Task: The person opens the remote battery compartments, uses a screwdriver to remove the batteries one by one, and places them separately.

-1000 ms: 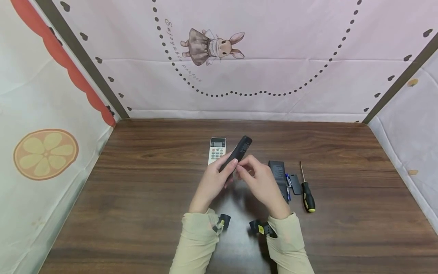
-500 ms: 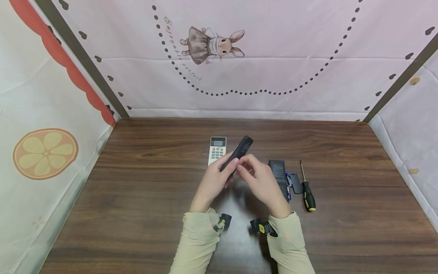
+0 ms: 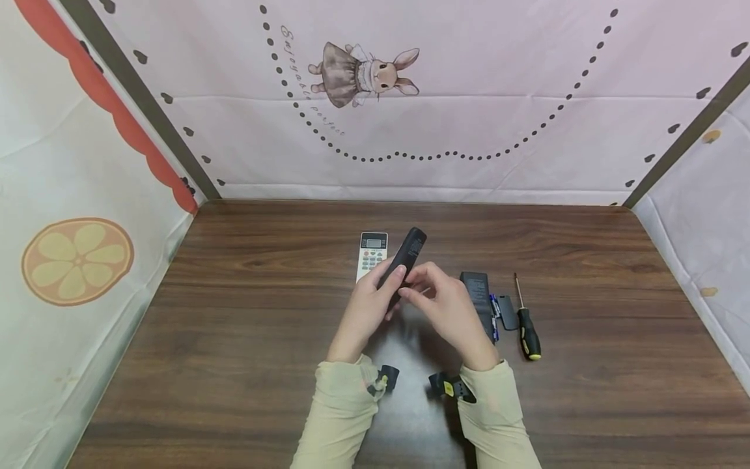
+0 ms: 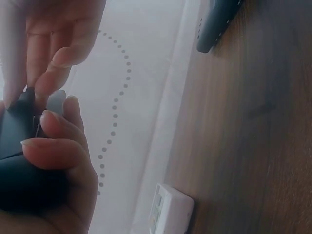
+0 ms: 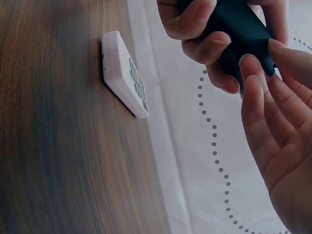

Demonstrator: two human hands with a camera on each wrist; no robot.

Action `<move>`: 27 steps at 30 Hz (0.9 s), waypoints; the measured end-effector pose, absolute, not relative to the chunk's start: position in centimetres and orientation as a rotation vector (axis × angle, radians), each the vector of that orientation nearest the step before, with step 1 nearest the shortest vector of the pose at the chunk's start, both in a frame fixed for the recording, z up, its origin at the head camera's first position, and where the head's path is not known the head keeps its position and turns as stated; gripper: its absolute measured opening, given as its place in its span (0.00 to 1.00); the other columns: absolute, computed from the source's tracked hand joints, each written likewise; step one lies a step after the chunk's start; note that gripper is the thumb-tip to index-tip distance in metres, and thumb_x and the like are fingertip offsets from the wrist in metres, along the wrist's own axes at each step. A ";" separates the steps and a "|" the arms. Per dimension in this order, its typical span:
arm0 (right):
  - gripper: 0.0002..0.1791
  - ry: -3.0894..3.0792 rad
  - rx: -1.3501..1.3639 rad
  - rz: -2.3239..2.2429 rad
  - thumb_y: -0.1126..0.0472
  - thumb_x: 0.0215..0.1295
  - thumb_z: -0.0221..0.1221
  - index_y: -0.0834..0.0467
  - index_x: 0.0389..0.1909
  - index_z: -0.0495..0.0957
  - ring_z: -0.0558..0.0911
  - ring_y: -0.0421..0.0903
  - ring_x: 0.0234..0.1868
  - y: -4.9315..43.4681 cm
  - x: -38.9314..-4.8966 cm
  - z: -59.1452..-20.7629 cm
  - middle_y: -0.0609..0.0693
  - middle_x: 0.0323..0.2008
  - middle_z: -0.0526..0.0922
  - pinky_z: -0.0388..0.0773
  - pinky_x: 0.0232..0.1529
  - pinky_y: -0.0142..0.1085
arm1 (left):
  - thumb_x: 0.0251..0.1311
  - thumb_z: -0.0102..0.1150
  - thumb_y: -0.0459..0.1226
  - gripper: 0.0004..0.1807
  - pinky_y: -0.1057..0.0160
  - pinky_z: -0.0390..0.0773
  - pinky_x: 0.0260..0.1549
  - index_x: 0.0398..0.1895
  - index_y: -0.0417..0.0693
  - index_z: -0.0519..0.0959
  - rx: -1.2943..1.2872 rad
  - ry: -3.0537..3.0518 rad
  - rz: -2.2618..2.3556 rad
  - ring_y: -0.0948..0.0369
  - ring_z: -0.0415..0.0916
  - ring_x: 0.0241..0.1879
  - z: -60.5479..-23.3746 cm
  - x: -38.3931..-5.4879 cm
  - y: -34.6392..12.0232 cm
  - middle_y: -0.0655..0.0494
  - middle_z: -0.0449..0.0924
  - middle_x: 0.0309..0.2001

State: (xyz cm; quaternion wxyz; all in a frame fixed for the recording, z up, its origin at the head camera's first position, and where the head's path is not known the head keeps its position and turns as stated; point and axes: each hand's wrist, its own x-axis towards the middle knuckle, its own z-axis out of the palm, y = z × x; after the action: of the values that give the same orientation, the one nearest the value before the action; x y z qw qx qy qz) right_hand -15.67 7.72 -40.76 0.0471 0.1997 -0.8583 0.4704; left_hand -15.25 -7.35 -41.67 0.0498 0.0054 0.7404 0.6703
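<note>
My left hand (image 3: 364,311) grips a black remote control (image 3: 409,253), fingers wrapped around its body. Its labelled back faces up and its far end tilts up to the right. Thumb and fingers of my right hand (image 3: 448,309) pinch the near end of the remote, as the right wrist view shows at the dark end (image 5: 265,61). In the left wrist view, a seam crosses the dark casing (image 4: 14,129) under the right fingertips. What lies inside the remote is hidden by the hands.
Beyond the left hand lies a white remote (image 3: 373,251) with a small display. To the right are another black remote (image 3: 476,293), blue batteries (image 3: 495,329), a small dark cover (image 3: 508,314) and a screwdriver (image 3: 529,332) on the wooden table (image 3: 246,339).
The black remote's far end has swung slightly left and away. My right fingers have shifted a little along its near end; the things on the table stay put.
</note>
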 end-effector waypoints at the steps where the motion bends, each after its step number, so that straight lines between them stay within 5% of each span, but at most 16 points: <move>1: 0.10 -2.617 0.608 1.433 0.54 0.54 0.61 0.49 0.35 0.72 0.76 0.34 0.32 7.7 -15.7 -40.7 0.38 0.30 0.78 0.75 0.32 0.31 | 0.55 0.48 0.59 0.23 0.60 0.67 0.11 0.52 0.64 0.71 0.014 2.257 2.038 0.58 0.66 0.14 -41.8 -15.3 -7.4 0.45 0.74 0.25; 8: 0.09 -2.590 0.610 1.415 0.54 0.55 0.61 0.50 0.35 0.73 0.76 0.33 0.31 7.9 -15.7 -40.6 0.39 0.30 0.78 0.75 0.31 0.30 | 0.54 0.48 0.60 0.26 0.59 0.68 0.11 0.54 0.63 0.71 -0.035 2.284 2.018 0.57 0.66 0.16 -42.0 -15.5 -7.4 0.46 0.75 0.33; 18: 0.11 -2.708 0.514 1.313 0.54 0.57 0.59 0.48 0.42 0.76 0.76 0.36 0.29 10.3 -16.5 -41.1 0.41 0.32 0.79 0.74 0.31 0.34 | 0.55 0.49 0.58 0.24 0.67 0.66 0.10 0.53 0.61 0.71 0.005 2.253 2.052 0.58 0.67 0.16 -42.0 -15.5 -7.0 0.50 0.76 0.30; 27: 0.12 -2.995 0.443 1.132 0.56 0.60 0.56 0.50 0.45 0.78 0.76 0.39 0.28 13.5 -16.9 -41.8 0.43 0.33 0.80 0.73 0.29 0.36 | 0.56 0.49 0.57 0.25 0.66 0.67 0.10 0.53 0.59 0.71 0.017 2.272 2.024 0.49 0.68 0.19 -42.4 -15.5 -6.9 0.51 0.78 0.32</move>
State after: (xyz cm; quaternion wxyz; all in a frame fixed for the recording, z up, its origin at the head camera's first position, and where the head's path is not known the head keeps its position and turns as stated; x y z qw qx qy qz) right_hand -16.89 13.51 -41.82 -0.0454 0.1369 -0.9257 0.3497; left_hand -15.52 -6.89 -42.36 0.0494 0.0055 0.7456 0.6645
